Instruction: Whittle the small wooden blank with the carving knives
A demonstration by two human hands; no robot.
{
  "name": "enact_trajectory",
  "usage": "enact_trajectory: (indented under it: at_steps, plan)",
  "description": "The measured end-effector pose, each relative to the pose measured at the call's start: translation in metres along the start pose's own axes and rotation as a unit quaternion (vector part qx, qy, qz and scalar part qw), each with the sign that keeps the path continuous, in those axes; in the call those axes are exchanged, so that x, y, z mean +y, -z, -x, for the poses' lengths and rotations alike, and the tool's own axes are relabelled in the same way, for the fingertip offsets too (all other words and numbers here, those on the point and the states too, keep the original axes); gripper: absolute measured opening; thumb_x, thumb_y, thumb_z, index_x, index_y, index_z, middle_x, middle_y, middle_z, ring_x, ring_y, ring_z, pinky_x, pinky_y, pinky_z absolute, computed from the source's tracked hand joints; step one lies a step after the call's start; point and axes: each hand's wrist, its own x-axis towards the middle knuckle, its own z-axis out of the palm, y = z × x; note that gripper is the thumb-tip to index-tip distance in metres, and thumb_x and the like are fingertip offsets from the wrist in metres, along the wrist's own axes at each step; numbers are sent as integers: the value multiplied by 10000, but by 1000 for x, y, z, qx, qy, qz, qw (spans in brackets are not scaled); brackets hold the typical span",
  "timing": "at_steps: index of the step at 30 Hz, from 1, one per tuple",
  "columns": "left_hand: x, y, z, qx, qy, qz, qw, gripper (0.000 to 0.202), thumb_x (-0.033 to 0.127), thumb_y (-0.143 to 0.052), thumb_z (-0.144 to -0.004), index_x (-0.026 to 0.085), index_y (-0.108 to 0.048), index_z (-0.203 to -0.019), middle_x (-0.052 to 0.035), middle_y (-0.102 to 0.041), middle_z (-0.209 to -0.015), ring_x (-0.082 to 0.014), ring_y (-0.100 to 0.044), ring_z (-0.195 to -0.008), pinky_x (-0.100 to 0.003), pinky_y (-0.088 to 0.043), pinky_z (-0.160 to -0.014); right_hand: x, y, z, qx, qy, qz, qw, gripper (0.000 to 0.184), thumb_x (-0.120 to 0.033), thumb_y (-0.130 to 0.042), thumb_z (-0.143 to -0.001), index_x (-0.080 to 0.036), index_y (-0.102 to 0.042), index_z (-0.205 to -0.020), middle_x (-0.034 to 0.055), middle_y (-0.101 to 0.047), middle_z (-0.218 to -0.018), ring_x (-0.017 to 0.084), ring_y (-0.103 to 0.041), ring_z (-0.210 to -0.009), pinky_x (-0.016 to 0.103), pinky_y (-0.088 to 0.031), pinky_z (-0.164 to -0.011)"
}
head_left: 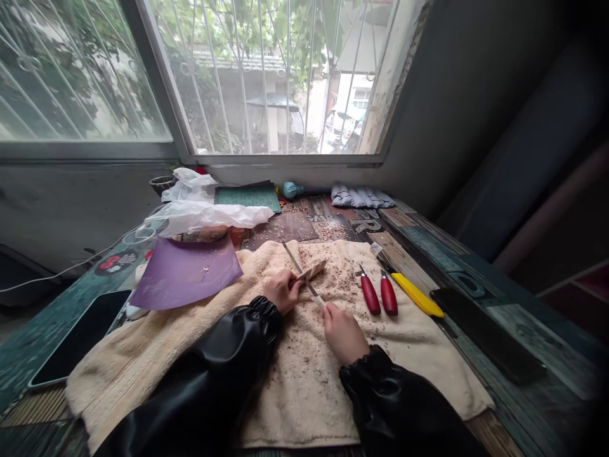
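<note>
Over a beige towel point(304, 393) strewn with wood shavings, my left hand point(281, 291) pinches a small, flat, pointed piece of wood point(314, 271). My right hand point(343, 333) is closed around the pale handle of a long, thin file point(292, 257). The file's blade crosses the wood piece just beyond my left fingertips; whether they press together I cannot tell. To the right on the towel lie two carving tools with red handles, one red-handled tool point(370, 294) beside the other red-handled tool point(389, 294).
A yellow-handled brush point(416, 295) lies along the towel's right edge, near a dark phone-like slab point(485, 333). At left are purple sandpaper-like sheet point(188, 273) and a tablet point(80, 336). White plastic bags point(209, 216), a green mat point(247, 198) and a grey pouch point(362, 195) lie toward the window.
</note>
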Motion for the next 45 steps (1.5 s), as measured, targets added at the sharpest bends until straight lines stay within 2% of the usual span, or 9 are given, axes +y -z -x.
enact_trajectory:
  at_steps: [6,11,19,22,28,32,36,42,45]
  plan:
    - [-4,2,-2,-35,-46,38,998,101,255,-509,-744,171,-502,-688,-11,-548,-679,-102,-503,-573,-218,-403,-535,19,0,10,0,-12,-6,1000,307,-250,-251,-860,-184,-533,-760,54,-593,-675,133,-514,-618,223,-253,-522]
    - [-1,6,-3,-30,-50,18,998,119,265,-501,-748,168,-500,-679,-8,-534,-643,-103,-492,-551,-220,-403,-528,12,-3,-1,9,-15,3,1000,304,-258,-268,-863,-175,-552,-793,63,-596,-692,132,-519,-633,224,-256,-535]
    - [1,4,-1,-26,-33,17,999,137,290,-507,-746,172,-506,-677,-14,-548,-652,-113,-509,-581,-217,-412,-525,16,2,7,-4,-2,-6,1000,302,-280,-267,-864,-184,-547,-801,59,-607,-699,136,-528,-635,226,-257,-535]
    - [-1,4,-1,-48,-60,41,996,108,268,-507,-747,178,-524,-690,-12,-564,-682,-107,-524,-605,-213,-426,-552,6,-1,-2,-5,-17,0,1000,317,-285,-253,-867,-176,-549,-836,76,-617,-730,151,-547,-664,233,-265,-540]
    - [-1,1,1,-37,-42,13,998,104,260,-510,-740,172,-520,-686,-12,-563,-676,-107,-523,-605,-207,-414,-537,-11,-4,-20,-16,-21,1,1000,311,-245,-256,-866,-153,-553,-864,97,-624,-769,165,-565,-714,238,-287,-567]
    - [1,-1,1,-29,-24,-2,999,125,282,-501,-747,171,-517,-691,-12,-560,-674,-106,-513,-592,-207,-396,-527,-10,-2,-14,-5,-28,3,1000,319,-265,-239,-867,-178,-542,-909,80,-626,-785,163,-561,-711,238,-270,-545]
    - [0,0,0,-5,2,-19,1000,148,302,-517,-735,168,-508,-670,-12,-551,-647,-109,-492,-555,-221,-385,-516,-1,2,1,-3,-32,10,999,334,-295,-223,-866,-201,-543,-846,59,-623,-748,153,-544,-672,235,-245,-520]
    - [-2,1,0,-41,-55,26,997,98,258,-519,-737,178,-518,-682,-7,-559,-678,-101,-512,-594,-207,-402,-545,3,2,-1,0,-30,10,1000,353,-327,-230,-869,-188,-549,-807,66,-621,-736,147,-541,-661,236,-248,-523]
    - [-1,0,1,-28,-42,16,999,91,255,-521,-734,178,-518,-684,-5,-556,-664,-105,-509,-582,-214,-397,-535,-2,0,-6,3,-35,13,999,356,-322,-233,-872,-178,-554,-822,75,-622,-740,147,-545,-664,236,-256,-532]
